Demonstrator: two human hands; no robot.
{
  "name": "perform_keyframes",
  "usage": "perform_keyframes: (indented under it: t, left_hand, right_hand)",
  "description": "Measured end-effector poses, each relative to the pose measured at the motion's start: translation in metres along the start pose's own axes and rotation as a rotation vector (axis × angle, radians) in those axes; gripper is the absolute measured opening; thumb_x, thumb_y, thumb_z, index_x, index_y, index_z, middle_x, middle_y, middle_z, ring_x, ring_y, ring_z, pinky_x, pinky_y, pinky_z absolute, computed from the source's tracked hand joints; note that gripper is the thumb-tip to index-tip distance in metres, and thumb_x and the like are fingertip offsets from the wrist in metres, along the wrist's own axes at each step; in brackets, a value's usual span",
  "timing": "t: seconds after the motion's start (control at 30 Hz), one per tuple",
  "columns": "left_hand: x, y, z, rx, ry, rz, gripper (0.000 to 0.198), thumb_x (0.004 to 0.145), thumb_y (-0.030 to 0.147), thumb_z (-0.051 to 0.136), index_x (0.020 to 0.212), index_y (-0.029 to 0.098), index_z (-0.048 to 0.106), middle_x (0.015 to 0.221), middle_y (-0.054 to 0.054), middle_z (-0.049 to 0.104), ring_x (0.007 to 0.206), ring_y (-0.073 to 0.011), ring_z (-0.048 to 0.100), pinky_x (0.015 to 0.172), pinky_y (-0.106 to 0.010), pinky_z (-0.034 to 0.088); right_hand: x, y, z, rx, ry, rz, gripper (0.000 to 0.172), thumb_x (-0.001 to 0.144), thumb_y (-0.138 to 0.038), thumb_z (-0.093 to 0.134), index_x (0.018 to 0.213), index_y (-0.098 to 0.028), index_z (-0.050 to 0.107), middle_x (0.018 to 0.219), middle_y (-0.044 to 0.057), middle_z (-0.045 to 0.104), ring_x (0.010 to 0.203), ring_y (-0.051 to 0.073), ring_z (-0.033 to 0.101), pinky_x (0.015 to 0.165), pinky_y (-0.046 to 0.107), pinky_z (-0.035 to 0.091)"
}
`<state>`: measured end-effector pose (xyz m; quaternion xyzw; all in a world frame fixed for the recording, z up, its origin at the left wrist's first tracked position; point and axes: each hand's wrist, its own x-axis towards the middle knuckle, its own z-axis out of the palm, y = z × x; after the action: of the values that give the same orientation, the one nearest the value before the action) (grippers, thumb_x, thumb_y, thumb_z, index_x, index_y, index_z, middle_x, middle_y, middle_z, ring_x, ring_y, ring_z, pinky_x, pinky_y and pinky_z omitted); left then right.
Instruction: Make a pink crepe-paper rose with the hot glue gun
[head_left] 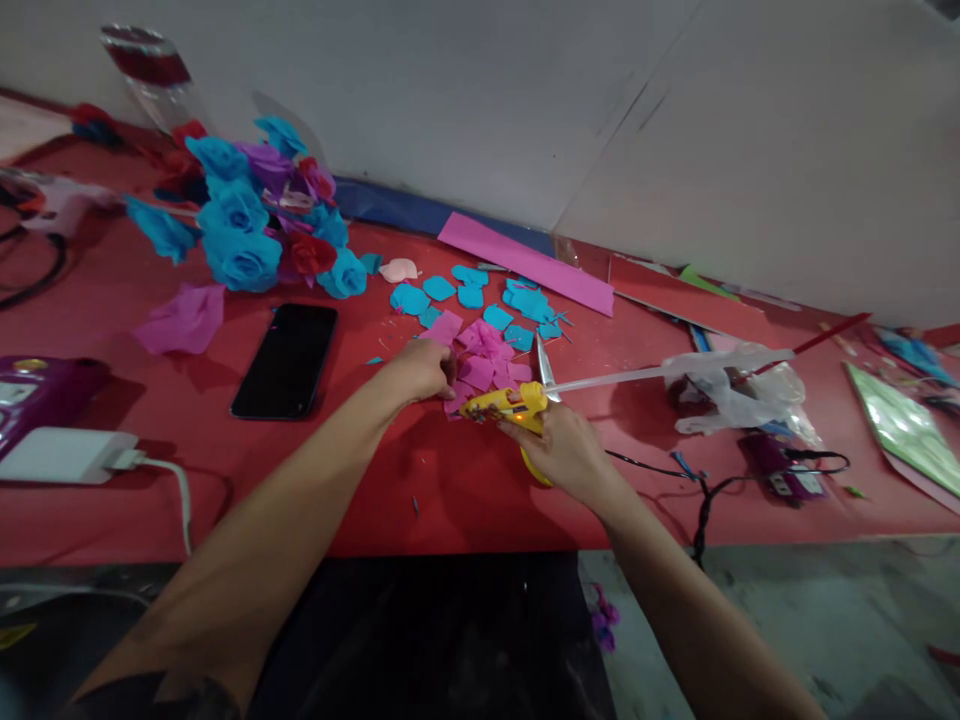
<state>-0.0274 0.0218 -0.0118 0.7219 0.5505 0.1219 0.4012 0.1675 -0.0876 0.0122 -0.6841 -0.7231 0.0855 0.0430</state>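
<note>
While right hand [574, 450] holds glue gun [533, 398], table edge [450, 549] near.

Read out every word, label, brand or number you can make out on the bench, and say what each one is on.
No text can be read anywhere in this view.
Yellow glue gun in the right hand: any marking is too small to read.
Phone: dark screen, no text showing.
White charger: no legible print.
Clear container with a red band: too blurred to tell.
</note>
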Motion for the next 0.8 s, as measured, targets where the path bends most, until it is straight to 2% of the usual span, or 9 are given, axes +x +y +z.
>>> perform_keyframes:
  t: [0.33,0.5,0.8]
  left_hand:
    - [0.001,-0.002,0.002,-0.060,-0.002,0.016,0.023,0.041,0.006,0.077,0.045,0.019,0.059,0.050,0.001,0.054,0.056,-0.0153,0.046,0.057,-0.027,0.031]
    - [0.000,0.000,0.001,0.008,-0.016,-0.009,0.022,0.044,0.007,0.077,0.047,0.019,0.059,0.052,0.001,0.056,0.056,-0.0152,0.047,0.057,-0.027,0.031]
    - [-0.001,0.000,0.002,-0.059,0.009,-0.006,0.025,0.042,0.003,0.077,0.044,0.019,0.057,0.048,0.001,0.051,0.054,-0.0155,0.045,0.055,-0.027,0.028]
  right_hand:
    - [0.000,0.002,0.000,0.002,0.012,-0.016,0.042,0.084,-0.057,0.047,0.091,-0.019,0.064,0.062,0.006,0.063,0.057,0.020,0.060,0.045,0.026,0.025]
    - [0.001,0.003,-0.004,-0.010,-0.015,-0.024,0.038,0.085,-0.051,0.048,0.095,-0.017,0.064,0.070,0.008,0.066,0.062,0.021,0.062,0.049,0.027,0.032]
    - [0.003,0.006,-0.009,-0.052,-0.044,0.012,0.039,0.087,-0.051,0.046,0.087,-0.018,0.065,0.075,0.009,0.067,0.065,0.021,0.062,0.052,0.027,0.032]
